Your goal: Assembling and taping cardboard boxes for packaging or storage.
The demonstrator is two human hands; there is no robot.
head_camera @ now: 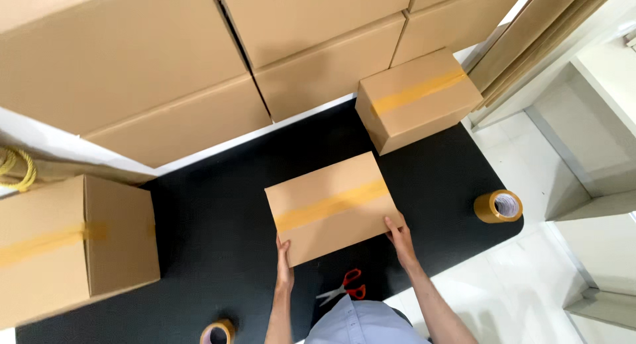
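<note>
We see the left hand [285, 264] laid flat, fingers stretched, against the near left corner of the taped brown cardboard box [331, 206], while the right hand [399, 239] presses open-fingered on its near right corner, so both hands hold the box between them. The box rests on the black tabletop [218, 238] at its middle, with red-handled scissors [346, 287] just near of it. A roll of tan packing tape [498, 206] lies well to the right, and a second sealed cardboard box [417, 99] sits behind.
</note>
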